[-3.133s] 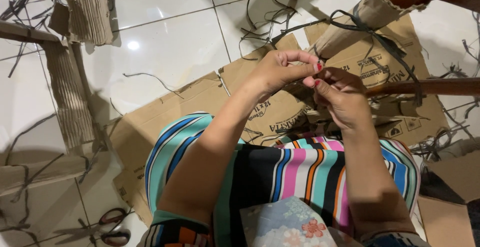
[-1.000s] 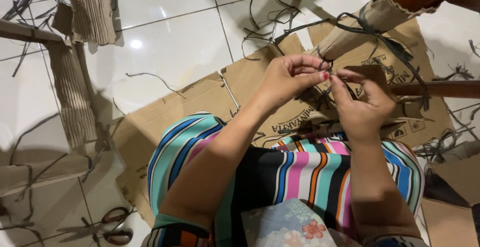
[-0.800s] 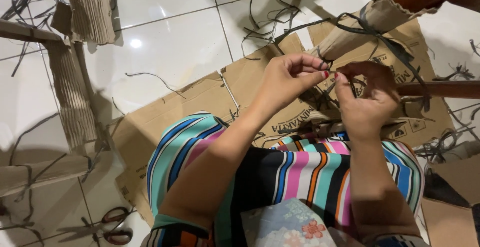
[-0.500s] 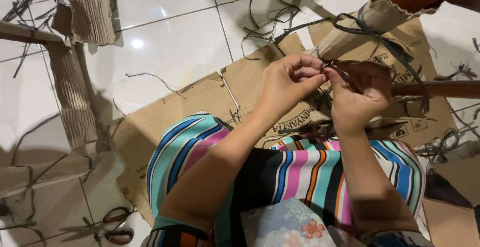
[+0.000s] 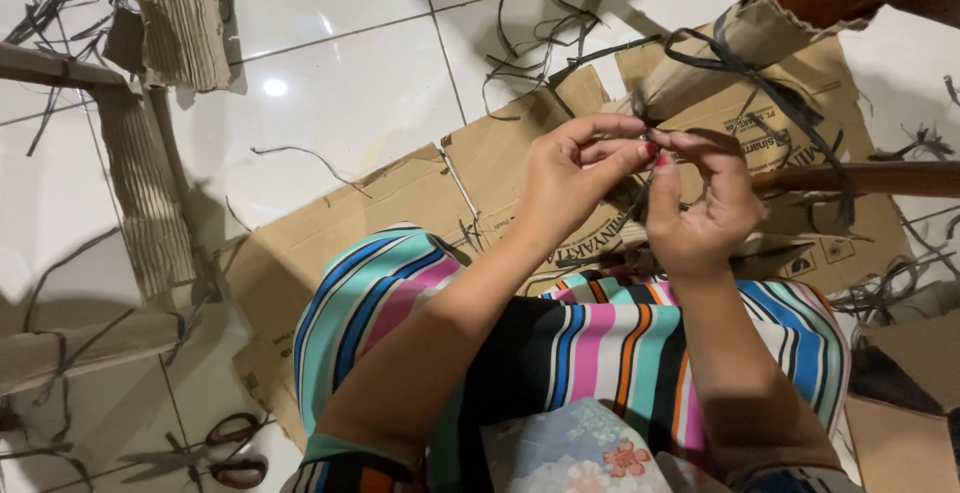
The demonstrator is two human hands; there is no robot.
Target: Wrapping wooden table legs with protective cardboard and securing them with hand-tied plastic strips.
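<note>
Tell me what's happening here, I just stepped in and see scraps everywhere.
A seated person pinches a thin dark strip between the fingertips of both hands, left hand and right hand, held close together above the lap. Flattened cardboard covers the tiled floor under them, with more dark strips scattered about. Scissors lie untouched beside the knee.

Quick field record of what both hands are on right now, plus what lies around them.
left hand: fingertips pinched on the dark strip
right hand: pinched on the same strip, fingertips touching the left's
strip: runs up around a cardboard-wrapped wooden piece
underneath: flattened cardboard on white tile floor
nearby: scissors lower left
</note>
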